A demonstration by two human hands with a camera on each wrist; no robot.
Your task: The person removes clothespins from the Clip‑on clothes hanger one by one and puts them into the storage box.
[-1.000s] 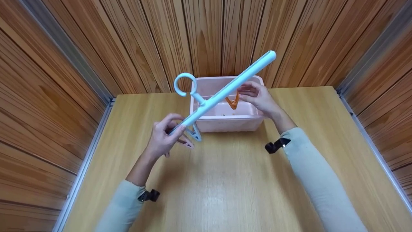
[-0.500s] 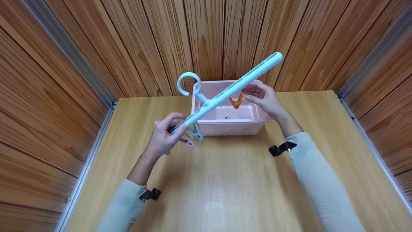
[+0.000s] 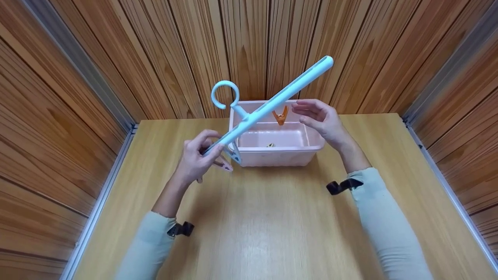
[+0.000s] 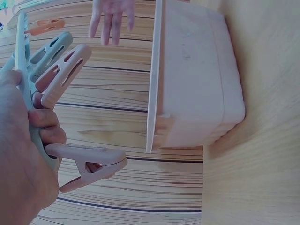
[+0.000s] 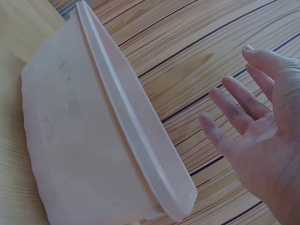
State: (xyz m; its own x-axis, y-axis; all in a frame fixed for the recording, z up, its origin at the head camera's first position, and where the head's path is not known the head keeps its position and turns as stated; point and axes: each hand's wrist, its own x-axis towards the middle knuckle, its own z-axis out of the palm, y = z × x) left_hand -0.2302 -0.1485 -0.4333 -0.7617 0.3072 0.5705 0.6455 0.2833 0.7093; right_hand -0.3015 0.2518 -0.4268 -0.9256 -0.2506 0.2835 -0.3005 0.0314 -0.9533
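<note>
My left hand (image 3: 196, 157) grips one end of a light blue clothes hanger (image 3: 274, 102), which slants up to the right in front of the pink bin. Clothespins hang from the hanger: an orange clothespin (image 3: 281, 116) beyond its middle, a blue-grey clothespin (image 4: 49, 54), and two pink ones nearer my fingers, a pink clothespin (image 4: 65, 75) and a lower pink clothespin (image 4: 96, 164). My right hand (image 3: 321, 118) hovers just right of the orange clothespin, apart from it, fingers loosely extended with nothing between them, as the right wrist view also shows.
A pink plastic bin (image 3: 280, 158) stands on the wooden table (image 3: 256, 217) against the back wall. Inside it lies a small yellowish thing (image 3: 270, 145), too small to identify. Wood-panelled walls (image 3: 249, 50) enclose the table at the back and sides.
My right hand has come off the orange clothespin and drawn slightly right, leaving the clothespin hanging on the hanger. My left hand still grips the hanger.
</note>
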